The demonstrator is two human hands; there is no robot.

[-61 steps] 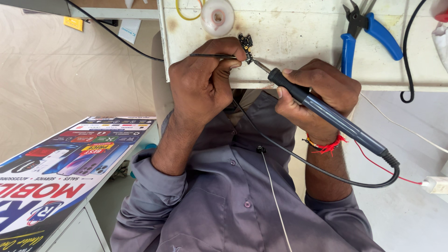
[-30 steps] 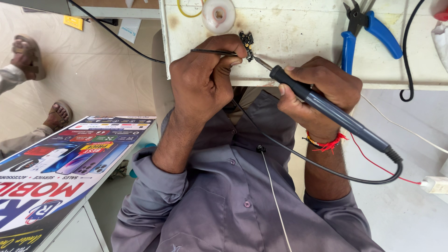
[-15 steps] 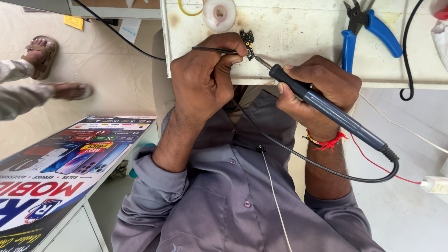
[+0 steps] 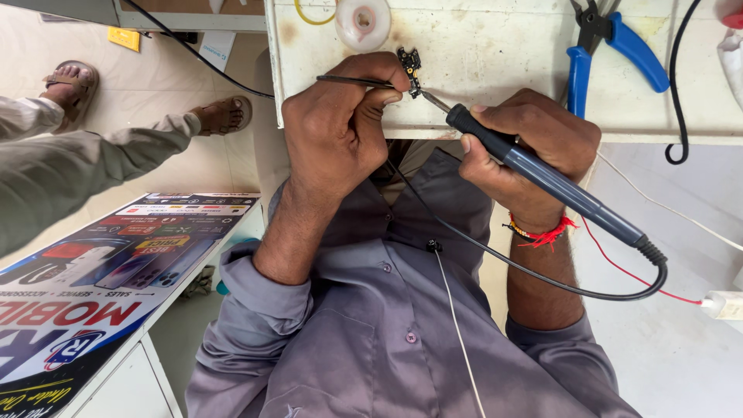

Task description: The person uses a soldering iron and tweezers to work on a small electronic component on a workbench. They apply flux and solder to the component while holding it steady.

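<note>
The left hand (image 4: 337, 124) pinches thin tweezers (image 4: 352, 80) between thumb and fingers; the tweezer tips meet a small black part (image 4: 409, 61). The part lies on the white bench (image 4: 495, 46), near its front edge. The right hand (image 4: 534, 147) is closed around a soldering iron (image 4: 542, 174) with a dark blue grip. The iron slants up to the left, and its metal tip (image 4: 433, 101) sits just beside the part; contact cannot be confirmed. The iron's black cord (image 4: 557, 282) loops under the right wrist, which carries a red thread band (image 4: 542, 232). Blue-handled pliers (image 4: 611, 46) lie on the bench to the right, well apart from the part. A white tape roll (image 4: 364, 22) sits behind the left hand. Another person's sandalled feet (image 4: 220, 116) show at far left.
</note>
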